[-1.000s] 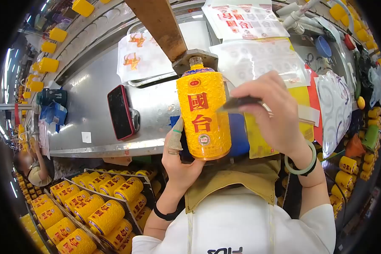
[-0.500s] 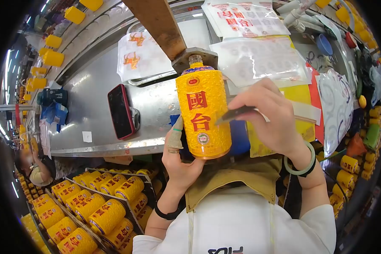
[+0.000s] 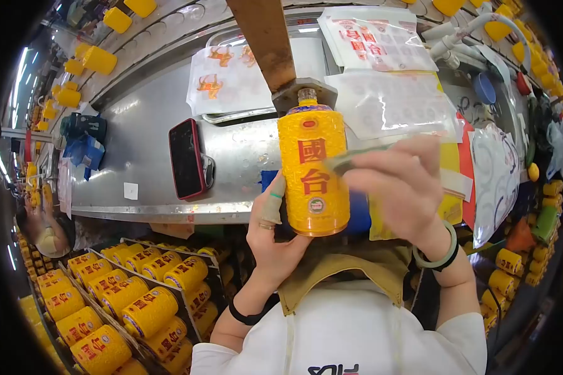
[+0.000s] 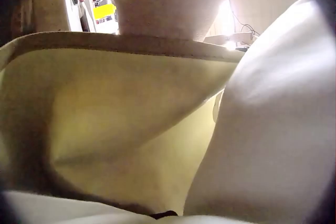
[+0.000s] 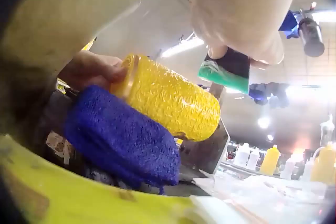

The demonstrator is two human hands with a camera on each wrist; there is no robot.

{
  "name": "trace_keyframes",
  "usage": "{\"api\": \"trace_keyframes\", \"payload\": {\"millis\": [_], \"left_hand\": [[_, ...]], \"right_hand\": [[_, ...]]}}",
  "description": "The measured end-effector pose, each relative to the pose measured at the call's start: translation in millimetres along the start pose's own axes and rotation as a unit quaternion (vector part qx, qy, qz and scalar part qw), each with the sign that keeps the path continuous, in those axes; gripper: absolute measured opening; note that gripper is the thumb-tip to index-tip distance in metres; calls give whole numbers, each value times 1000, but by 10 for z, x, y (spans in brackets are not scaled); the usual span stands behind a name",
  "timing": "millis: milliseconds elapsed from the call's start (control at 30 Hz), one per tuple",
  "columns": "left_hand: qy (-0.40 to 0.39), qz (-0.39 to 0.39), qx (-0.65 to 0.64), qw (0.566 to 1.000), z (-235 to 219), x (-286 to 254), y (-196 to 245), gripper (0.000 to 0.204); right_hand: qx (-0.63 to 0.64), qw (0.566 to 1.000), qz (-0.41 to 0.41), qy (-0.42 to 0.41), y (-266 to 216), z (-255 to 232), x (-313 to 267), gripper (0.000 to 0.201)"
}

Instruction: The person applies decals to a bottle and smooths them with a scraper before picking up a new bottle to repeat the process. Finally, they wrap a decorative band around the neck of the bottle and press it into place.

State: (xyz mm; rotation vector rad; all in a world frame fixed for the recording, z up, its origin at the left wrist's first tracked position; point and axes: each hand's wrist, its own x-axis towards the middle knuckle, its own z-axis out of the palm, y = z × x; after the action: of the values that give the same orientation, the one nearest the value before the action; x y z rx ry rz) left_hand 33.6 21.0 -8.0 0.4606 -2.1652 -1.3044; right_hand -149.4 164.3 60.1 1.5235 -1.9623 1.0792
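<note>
A yellow embossed bottle [image 3: 313, 164] with red characters and a clear neck lies tilted, its neck at a metal bracket [image 3: 286, 99]. My left hand [image 3: 272, 234] grips the base end, with a pale cover on one finger. In my right hand [image 3: 403, 181], somewhat blurred, a flat dark scraper [image 3: 347, 162] is pinched, its tip over the bottle's right side between the two large characters. The right wrist view shows the scraper's green edge [image 5: 226, 77]. Below the bottle sits a blue cloth-like pad [image 5: 123, 134]. The left wrist view holds mostly an apron [image 4: 121, 103] and a white sleeve.
A brown beam [image 3: 263, 40] carries the bracket. Printed transfer sheets [image 3: 375, 40] and a clear plastic sheet [image 3: 394, 103] lie behind. A phone [image 3: 186, 159] rests on the metal table at left. Racks of yellow bottles [image 3: 150, 309] stand below left. Another person sits far left.
The scraper went down beside the lower character, then back up to between the two characters. The head view has shifted, so bench items appear farther right. The left hand keeps its grip.
</note>
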Motion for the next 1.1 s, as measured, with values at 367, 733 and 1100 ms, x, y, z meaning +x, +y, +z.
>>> {"api": "trace_keyframes", "payload": {"millis": [367, 733, 1100], "left_hand": [[24, 24, 47, 998, -46, 19, 90, 90], [0, 38, 69, 997, -100, 41, -14, 79], [100, 195, 170, 961, -100, 198, 429, 90]], "right_hand": [[-40, 994, -97, -26, 475, 441, 644, 31], [44, 993, -87, -61, 244, 389, 237, 27], [198, 958, 113, 177, 407, 22, 625, 28]]}}
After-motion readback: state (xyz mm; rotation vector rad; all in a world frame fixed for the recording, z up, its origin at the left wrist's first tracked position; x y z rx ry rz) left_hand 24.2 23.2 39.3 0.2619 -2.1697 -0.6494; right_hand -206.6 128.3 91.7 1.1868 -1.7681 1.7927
